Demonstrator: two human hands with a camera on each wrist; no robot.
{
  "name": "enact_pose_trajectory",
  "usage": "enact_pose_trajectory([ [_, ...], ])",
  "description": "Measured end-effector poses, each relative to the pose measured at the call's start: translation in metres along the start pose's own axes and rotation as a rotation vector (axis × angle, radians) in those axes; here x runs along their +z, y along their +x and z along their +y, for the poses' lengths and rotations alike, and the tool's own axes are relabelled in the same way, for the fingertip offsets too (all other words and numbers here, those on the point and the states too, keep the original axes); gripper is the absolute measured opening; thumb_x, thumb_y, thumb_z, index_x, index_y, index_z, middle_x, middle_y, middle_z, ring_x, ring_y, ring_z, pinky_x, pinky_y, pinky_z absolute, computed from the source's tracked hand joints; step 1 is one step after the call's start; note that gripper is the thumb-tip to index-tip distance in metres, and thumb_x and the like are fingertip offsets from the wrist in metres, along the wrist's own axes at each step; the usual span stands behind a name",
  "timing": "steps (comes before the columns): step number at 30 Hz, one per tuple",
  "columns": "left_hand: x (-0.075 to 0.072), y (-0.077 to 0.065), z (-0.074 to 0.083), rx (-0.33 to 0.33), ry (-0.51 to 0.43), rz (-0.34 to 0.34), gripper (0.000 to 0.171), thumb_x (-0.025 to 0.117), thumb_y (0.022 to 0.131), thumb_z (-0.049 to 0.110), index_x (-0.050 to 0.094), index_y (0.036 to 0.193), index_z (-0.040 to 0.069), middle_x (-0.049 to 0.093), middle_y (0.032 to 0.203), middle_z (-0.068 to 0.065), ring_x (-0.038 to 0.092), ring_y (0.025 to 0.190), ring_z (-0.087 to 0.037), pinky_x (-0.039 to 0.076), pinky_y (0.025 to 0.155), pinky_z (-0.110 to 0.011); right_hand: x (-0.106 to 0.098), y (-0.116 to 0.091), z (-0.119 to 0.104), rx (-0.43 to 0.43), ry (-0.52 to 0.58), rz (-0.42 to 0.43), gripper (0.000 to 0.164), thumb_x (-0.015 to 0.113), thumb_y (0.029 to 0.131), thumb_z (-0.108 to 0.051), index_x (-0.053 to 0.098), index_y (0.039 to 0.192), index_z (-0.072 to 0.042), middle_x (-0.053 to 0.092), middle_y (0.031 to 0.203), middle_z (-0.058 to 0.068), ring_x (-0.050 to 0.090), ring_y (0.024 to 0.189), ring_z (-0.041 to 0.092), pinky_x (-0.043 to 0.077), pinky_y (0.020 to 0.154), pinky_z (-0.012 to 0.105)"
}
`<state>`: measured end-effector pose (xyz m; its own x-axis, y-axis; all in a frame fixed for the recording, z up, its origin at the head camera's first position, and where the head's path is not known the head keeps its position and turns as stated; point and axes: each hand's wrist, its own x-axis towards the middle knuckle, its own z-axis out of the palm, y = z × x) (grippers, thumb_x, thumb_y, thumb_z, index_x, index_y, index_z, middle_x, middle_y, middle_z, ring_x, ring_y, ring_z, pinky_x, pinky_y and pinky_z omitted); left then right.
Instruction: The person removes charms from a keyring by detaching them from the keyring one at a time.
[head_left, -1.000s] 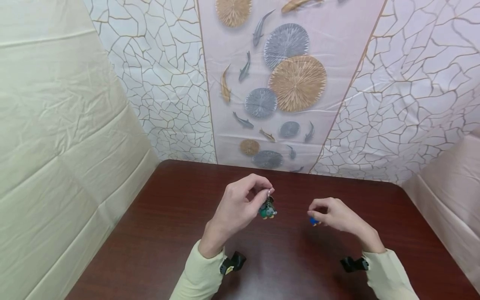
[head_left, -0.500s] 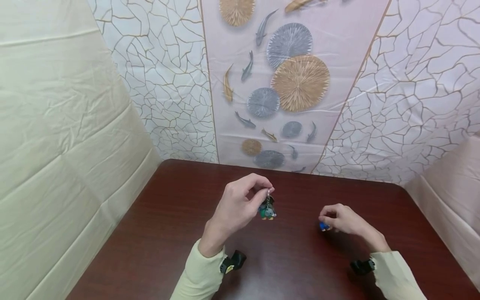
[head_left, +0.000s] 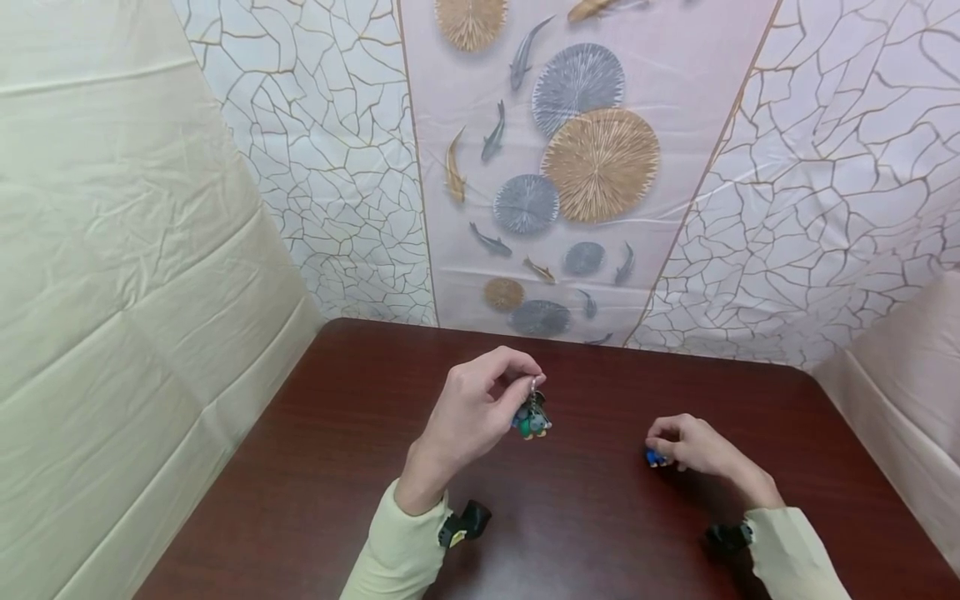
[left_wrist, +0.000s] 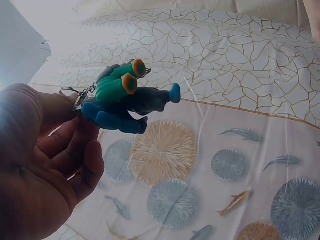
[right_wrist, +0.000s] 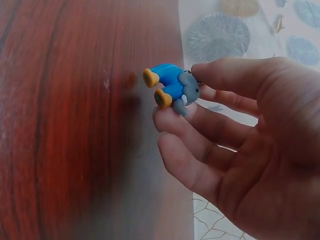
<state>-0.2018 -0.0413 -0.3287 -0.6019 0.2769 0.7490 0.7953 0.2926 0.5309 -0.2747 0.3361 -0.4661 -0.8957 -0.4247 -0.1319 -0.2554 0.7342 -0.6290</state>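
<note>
Toy (right_wrist: 178, 85) on R now further R

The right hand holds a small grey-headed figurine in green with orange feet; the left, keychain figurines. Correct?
Not green: the small grey-headed figurine in the right hand wears blue, as the right wrist view shows. The orange feet are right, as are the green, blue and dark keychain figurines in the left hand.
</note>
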Motion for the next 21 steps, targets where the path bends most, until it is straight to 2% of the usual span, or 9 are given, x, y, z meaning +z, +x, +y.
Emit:
enact_pose_trajectory([
  [6, 0.000, 0.000, -0.001, 0.001, -0.012, -0.001, 0.007, 0.066, 0.091, 0.003, 0.067, 0.094, 0.009, 0.073, 0.089, -0.002, 0.068, 0.078, -0.005, 0.053, 0.065, -0.012, 0.001, 0.001, -0.001, 0.043, -0.042, 0.004, 0.013, 0.061, 0.096, -0.023, 0.066, 0.092, -0.012, 0.058, 0.070, 0.002, 0.056, 0.060, 0.013, 0.051, 0.052, 0.028],
  [10, 0.000, 0.000, 0.000, 0.003, -0.015, -0.007, 0.007, 0.067, 0.090, 0.004, 0.067, 0.095, 0.009, 0.073, 0.089, -0.002, 0.068, 0.079, -0.005, 0.053, 0.065, -0.012, 0.000, 0.001, -0.005, 0.064, -0.119, 0.033, 0.011, 0.061, 0.096, -0.022, 0.068, 0.092, -0.014, 0.059, 0.069, -0.001, 0.053, 0.059, 0.010, 0.047, 0.052, 0.026],
  [15, 0.000, -0.001, 0.000, 0.008, -0.012, -0.011, 0.007, 0.067, 0.090, 0.004, 0.067, 0.095, 0.010, 0.073, 0.089, -0.001, 0.067, 0.078, -0.004, 0.053, 0.064, -0.012, -0.005, 0.002, -0.011, 0.028, -0.200, 0.086, 0.010, 0.061, 0.095, -0.021, 0.069, 0.092, -0.015, 0.058, 0.068, -0.006, 0.049, 0.059, 0.005, 0.040, 0.056, 0.024],
  [21, 0.001, 0.000, 0.001, 0.016, -0.019, -0.011, 0.007, 0.067, 0.090, 0.004, 0.068, 0.094, 0.010, 0.073, 0.089, -0.001, 0.066, 0.078, -0.005, 0.053, 0.065, -0.012, -0.008, -0.001, -0.022, 0.010, -0.212, 0.095, 0.012, 0.061, 0.095, -0.024, 0.068, 0.090, -0.016, 0.055, 0.066, -0.008, 0.047, 0.058, 0.003, 0.038, 0.056, 0.023],
])
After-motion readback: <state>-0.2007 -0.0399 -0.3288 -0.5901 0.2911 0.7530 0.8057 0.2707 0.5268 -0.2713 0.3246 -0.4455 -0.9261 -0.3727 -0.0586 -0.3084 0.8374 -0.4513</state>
